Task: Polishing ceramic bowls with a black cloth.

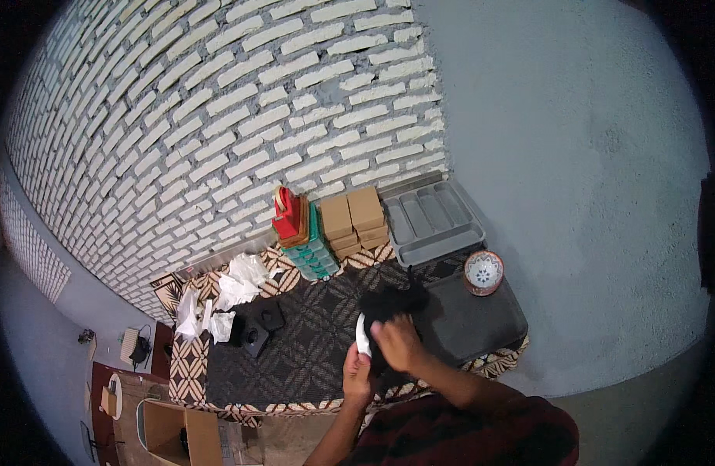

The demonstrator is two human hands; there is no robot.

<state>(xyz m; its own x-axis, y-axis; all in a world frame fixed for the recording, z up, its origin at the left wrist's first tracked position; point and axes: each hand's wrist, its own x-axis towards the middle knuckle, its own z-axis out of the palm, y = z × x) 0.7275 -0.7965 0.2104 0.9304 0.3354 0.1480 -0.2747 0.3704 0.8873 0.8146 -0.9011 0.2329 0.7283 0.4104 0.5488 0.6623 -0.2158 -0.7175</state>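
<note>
My left hand (357, 373) grips the lower end of a white curved object (363, 336), seen nearly edge-on, so its exact kind is unclear. Just to the right, my right hand (399, 345) has its fingers curled at a black cloth (392, 302). The cloth bunches above the hand and lies against the white object; its folds merge with the dark mat (299, 361) below. Beside my right hand is a dark grey tray (471, 320). A patterned ceramic bowl (484, 271) sits at that tray's far right corner.
Behind stand a grey cutlery tray (433, 215), small cardboard boxes (351, 218), and teal boxes (314, 253) topped by a red tape dispenser (286, 218). Crumpled white wrapping (241, 279) and black square pieces (255, 338) lie left. An open carton (171, 431) stands below the table's left front.
</note>
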